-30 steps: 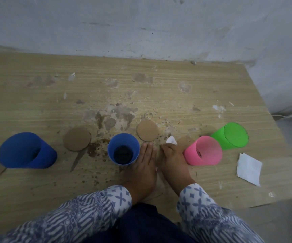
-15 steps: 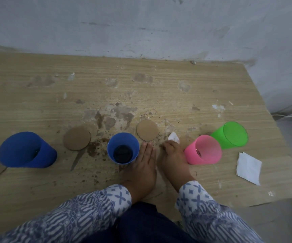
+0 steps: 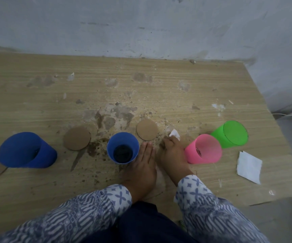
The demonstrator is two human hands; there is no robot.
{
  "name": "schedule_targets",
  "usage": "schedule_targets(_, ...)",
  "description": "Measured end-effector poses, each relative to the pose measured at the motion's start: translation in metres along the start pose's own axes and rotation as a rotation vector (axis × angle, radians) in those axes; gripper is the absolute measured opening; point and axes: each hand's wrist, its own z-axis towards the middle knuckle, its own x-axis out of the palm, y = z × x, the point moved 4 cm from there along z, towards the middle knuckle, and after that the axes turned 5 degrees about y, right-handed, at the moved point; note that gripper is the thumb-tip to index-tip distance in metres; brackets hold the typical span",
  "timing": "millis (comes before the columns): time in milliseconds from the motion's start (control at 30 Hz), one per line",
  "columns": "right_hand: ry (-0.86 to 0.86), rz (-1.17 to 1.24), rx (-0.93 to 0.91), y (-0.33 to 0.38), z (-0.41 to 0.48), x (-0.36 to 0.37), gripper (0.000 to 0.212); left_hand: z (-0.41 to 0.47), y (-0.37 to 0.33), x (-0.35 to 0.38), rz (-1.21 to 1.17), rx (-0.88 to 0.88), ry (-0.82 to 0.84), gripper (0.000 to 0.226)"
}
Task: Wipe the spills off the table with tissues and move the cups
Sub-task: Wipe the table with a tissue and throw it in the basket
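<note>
The right hand (image 3: 172,153) has its fingers curled over a crumpled tissue (image 3: 174,134), pressing it to the table (image 3: 159,81) among brown specks; a white corner pokes out at the hand's 12 o'clock. The left hand (image 3: 142,163) lies flat, fingers straight and together, at 3 o'clock of the middle blue cup (image 3: 123,148); I cannot tell whether it touches the cup wall. The tissue looks thin and soft and would likely tear once wet, so it probably works best bunched under the fingertips, not dragged by a corner. The darkest spill (image 3: 96,149) sits unwiped at that cup's 9 o'clock. The cup holds something dark, so it likely wants an upright grip round its wall. The pink cup (image 3: 204,149), at 3 o'clock of the right hand, and the green cup (image 3: 231,134) look like light, smooth plastic. A spare folded tissue (image 3: 248,164) lies at the pink cup's 4 o'clock.
</note>
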Motion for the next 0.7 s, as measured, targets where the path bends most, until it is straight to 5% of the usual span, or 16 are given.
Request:
schedule_targets(200,0.013,-0.089,-0.151,0.003,-0.021,0.003,0.029,0.0,0.0,0.0,-0.017,0.019,-0.002,0.054)
schedule_targets(467,-0.03,0.001,-0.053,0.005,0.0,-0.003,0.027,0.0,0.001,0.002,-0.012,0.002,0.023,0.055)
schedule_targets(700,-0.005,-0.072,-0.229,0.006,-0.028,0.007,0.029,0.0,0.0,0.001,-0.021,0.014,0.047,0.056)
